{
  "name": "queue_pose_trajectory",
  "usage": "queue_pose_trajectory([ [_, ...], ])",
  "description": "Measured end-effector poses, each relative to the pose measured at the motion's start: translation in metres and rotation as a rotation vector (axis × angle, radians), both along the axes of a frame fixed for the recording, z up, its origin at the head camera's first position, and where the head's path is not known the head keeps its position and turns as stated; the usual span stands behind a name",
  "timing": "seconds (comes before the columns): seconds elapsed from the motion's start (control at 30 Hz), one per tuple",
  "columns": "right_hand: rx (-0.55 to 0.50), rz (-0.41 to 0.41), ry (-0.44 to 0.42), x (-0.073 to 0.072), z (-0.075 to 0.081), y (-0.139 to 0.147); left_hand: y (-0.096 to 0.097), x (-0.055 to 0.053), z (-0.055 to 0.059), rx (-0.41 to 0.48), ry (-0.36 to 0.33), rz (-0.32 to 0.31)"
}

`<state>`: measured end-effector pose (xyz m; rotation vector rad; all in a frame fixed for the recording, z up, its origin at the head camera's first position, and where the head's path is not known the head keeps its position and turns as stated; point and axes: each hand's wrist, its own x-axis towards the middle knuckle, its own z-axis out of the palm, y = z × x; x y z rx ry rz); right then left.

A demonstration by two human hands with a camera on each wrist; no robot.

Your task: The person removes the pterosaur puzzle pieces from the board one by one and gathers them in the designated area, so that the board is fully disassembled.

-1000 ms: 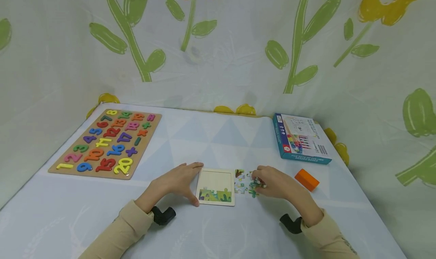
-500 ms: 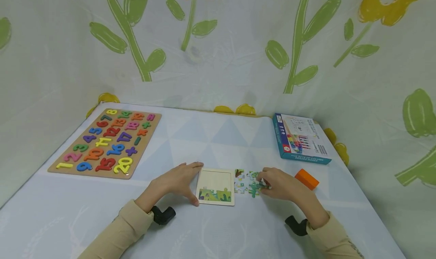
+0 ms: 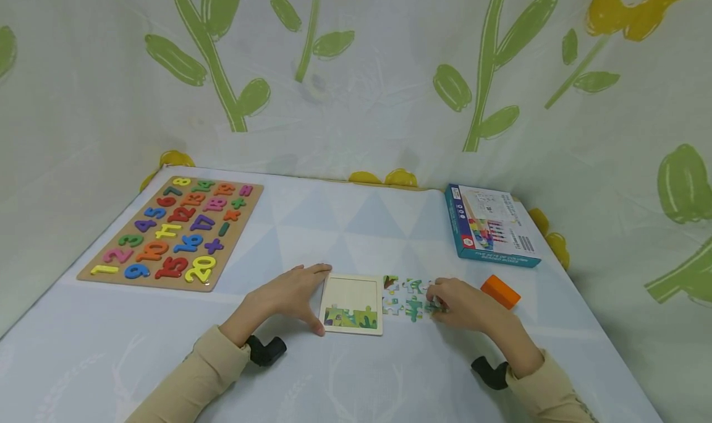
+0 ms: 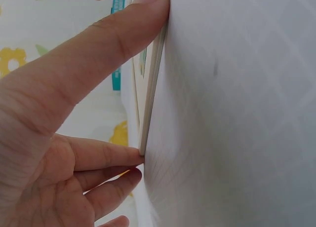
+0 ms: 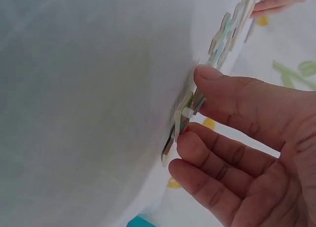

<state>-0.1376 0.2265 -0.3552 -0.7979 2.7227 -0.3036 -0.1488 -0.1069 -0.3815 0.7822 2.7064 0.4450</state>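
A small wooden puzzle tray lies on the cloth, its lower part filled with green printed pieces. My left hand holds it at the left side, thumb at the near corner and forefinger at the far one. In the left wrist view, the fingertips touch the tray's edge. Right of the tray, several loose jigsaw pieces lie in rough columns. My right hand pinches a jigsaw piece at their right end, low over the table. The fingers partly hide it and the pieces beside it.
A number board with coloured numerals lies at the left. On the right are a flat teal-edged box and, nearer my right hand, an orange block. A flower-print curtain rises behind the table.
My right hand has shifted to the right along the loose pieces, uncovering more of them. The left hand and the tray have stayed in place.
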Motion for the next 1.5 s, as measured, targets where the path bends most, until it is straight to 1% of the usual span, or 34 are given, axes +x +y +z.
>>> queue_pose_trajectory([
  [0.33, -0.009, 0.000, -0.013, -0.002, -0.005, 0.004, -0.001, 0.000, 0.000, 0.007, 0.002, -0.012],
  [0.8, -0.035, -0.009, -0.056, -0.003, -0.001, 0.003, -0.001, 0.000, 0.001, 0.008, -0.007, -0.004],
  [1.0, -0.040, -0.043, -0.083, -0.004, 0.001, 0.003, -0.001, 0.000, 0.001, 0.000, 0.000, -0.006],
  [1.23, -0.081, -0.027, -0.020, -0.010, 0.010, -0.001, -0.001, 0.000, 0.001, 0.008, 0.002, -0.014],
  [1.5, -0.077, -0.012, -0.033, -0.013, 0.017, -0.017, 0.000, 0.000, 0.000, 0.000, 0.003, -0.013],
])
